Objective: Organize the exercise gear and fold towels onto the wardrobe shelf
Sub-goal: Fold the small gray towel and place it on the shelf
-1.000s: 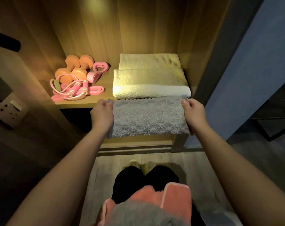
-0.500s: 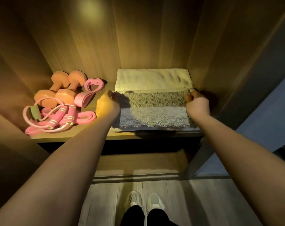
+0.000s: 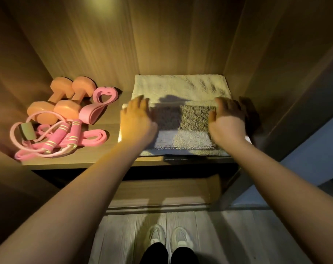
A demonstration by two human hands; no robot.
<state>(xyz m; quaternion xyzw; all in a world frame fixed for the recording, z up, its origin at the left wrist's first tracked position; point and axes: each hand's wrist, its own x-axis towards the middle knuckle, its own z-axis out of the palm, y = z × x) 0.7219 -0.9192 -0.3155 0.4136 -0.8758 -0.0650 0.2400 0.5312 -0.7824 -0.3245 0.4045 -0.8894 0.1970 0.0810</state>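
Wardrobe shelf (image 3: 76, 160) bore a cream towel (image 3: 181, 84). Left hand (image 3: 137, 121) and right hand (image 3: 226, 122) lay flat, fingers spread, on the grey towel (image 3: 192, 130); even pressure would square its edges.

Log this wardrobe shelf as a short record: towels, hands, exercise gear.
top towel: grey towel, folded, lying on the cream towel
left hand: open, flat on the grey towel's left end
right hand: open, at its right end, slightly blurred
gear: orange dumbbells, pink jump rope, pink bands, left side of the shelf
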